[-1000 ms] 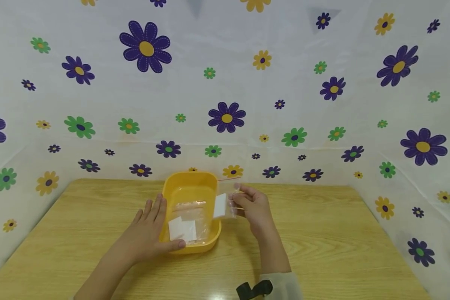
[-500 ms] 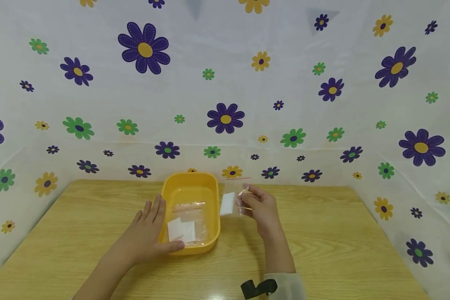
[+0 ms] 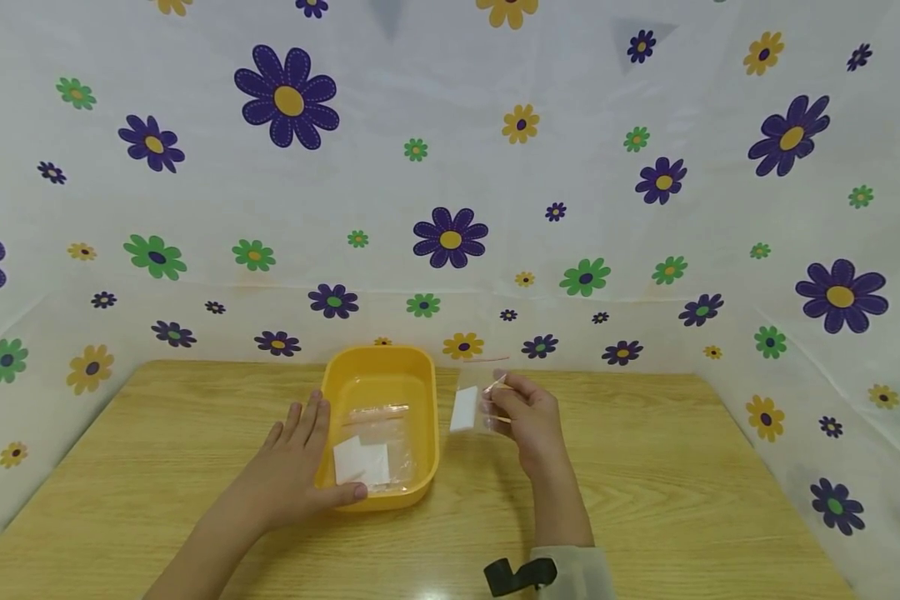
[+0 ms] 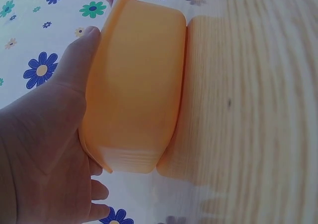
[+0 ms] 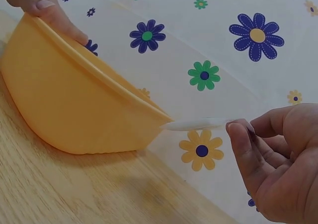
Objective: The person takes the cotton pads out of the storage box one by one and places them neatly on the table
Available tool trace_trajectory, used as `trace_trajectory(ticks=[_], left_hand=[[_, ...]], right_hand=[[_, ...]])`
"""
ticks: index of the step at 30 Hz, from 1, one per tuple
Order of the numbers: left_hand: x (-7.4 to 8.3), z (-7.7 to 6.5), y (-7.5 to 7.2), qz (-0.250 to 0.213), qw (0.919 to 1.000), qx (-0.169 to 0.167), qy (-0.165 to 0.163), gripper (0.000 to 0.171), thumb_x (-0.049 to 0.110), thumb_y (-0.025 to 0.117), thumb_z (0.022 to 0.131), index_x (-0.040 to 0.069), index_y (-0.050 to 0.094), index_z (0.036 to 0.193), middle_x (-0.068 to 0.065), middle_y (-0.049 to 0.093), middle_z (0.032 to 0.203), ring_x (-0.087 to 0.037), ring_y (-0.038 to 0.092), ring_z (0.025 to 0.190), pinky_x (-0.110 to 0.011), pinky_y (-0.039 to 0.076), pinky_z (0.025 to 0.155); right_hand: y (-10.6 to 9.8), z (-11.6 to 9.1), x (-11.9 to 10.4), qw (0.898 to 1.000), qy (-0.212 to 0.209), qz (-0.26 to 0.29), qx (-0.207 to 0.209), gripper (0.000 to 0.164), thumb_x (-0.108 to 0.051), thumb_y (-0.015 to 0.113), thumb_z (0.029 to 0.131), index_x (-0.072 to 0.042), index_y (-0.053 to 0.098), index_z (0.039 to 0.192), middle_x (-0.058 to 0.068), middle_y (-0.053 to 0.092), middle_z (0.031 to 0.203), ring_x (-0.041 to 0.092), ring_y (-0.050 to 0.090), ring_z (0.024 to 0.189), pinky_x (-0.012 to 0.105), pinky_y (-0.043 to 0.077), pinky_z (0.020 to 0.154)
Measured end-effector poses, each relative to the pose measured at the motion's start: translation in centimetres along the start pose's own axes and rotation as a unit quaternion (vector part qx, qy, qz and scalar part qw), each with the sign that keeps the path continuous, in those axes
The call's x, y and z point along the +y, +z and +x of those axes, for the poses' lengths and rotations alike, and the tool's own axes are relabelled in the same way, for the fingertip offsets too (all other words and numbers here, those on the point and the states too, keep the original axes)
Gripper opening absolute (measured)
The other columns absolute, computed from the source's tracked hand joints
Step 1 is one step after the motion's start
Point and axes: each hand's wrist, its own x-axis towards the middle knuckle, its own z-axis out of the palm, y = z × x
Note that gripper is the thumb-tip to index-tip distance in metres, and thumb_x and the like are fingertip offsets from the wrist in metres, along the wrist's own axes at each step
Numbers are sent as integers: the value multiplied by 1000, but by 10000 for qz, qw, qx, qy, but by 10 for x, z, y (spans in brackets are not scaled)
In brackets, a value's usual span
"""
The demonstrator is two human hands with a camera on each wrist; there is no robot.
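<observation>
My right hand (image 3: 528, 417) pinches a small clear zip bag (image 3: 463, 408) with a flat white piece inside, just right of the yellow plastic tub (image 3: 384, 360). In the right wrist view the bag (image 5: 196, 124) shows nearly edge-on, between thumb and fingertips, overlapping the tub's corner. Inside the tub lie more clear bags with white pieces (image 3: 376, 463). My left hand (image 3: 285, 479) rests on the tub's left rim, fingers straight along the side and thumb over the near corner. The left wrist view shows the tub's outer wall (image 4: 136, 80) beside this hand (image 4: 47, 134).
The tub stands on a wood-grain table (image 3: 645, 467). A white cloth (image 3: 375, 200) with printed flowers hangs behind and along both sides of the table. A black strap piece (image 3: 521, 577) sits at my right sleeve.
My right hand has drawn the zip bag rightward from above the tub's right rim to beside the tub. The left hand keeps its place on the rim.
</observation>
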Motion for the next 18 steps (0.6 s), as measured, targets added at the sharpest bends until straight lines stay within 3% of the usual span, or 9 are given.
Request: trace_trajectory(ticks=[18], left_hand=[[-3, 1, 3, 71, 10000, 5, 30, 128, 87, 48, 78, -6, 11, 157, -24, 1, 165, -51, 6, 149, -67, 14, 116]], right_hand=[[-5, 5, 10, 9998, 112, 126, 96, 34, -10, 63, 96, -8, 65, 130, 11, 72, 102, 17, 71, 86, 29, 60, 74]])
